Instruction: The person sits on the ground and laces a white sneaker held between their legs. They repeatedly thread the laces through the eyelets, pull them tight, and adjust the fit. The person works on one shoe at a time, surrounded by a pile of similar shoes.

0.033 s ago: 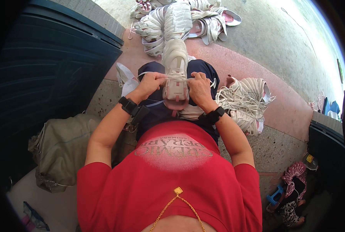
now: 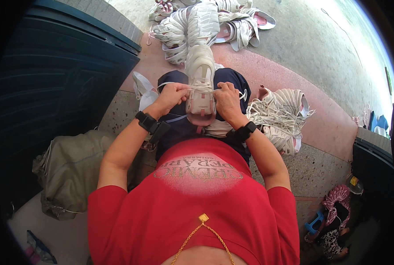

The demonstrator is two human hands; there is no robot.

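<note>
While a person sits with knees apart, seen from above, a short-sleeved red shirt [image 2: 197, 207] with darker lettering and a pale patch fills the lower middle of the view. Pale concrete ground [image 2: 312, 39] spreads across the upper right, bordered by a curved pinkish strip [image 2: 294, 92]. A dark blue panelled door [image 2: 60, 66] stands at the left. Navy trousers [image 2: 233, 84] cover the legs. Below the door slumps a bulky olive-grey bag [image 2: 73, 168]. Beyond the knees lie rows of white shoe uppers [image 2: 186, 28], packed closely together; by the right thigh sits another bundle of uppers [image 2: 278, 117], thick with loose laces. In the lap, between the thighs, lies a cream shoe upper [image 2: 201, 100] with pink trim. The left hand [image 2: 173, 95] and right hand [image 2: 227, 100] flank it, fingers curled nearly closed, each gripping a white lace [image 2: 201, 89] at the fingertips; the lace runs almost straight across the upper between them. Black bands [image 2: 246, 131] circle both wrists. On the chest hangs a gold chain [image 2: 186, 243] with a small diamond-shaped pendant [image 2: 203, 217].
</note>
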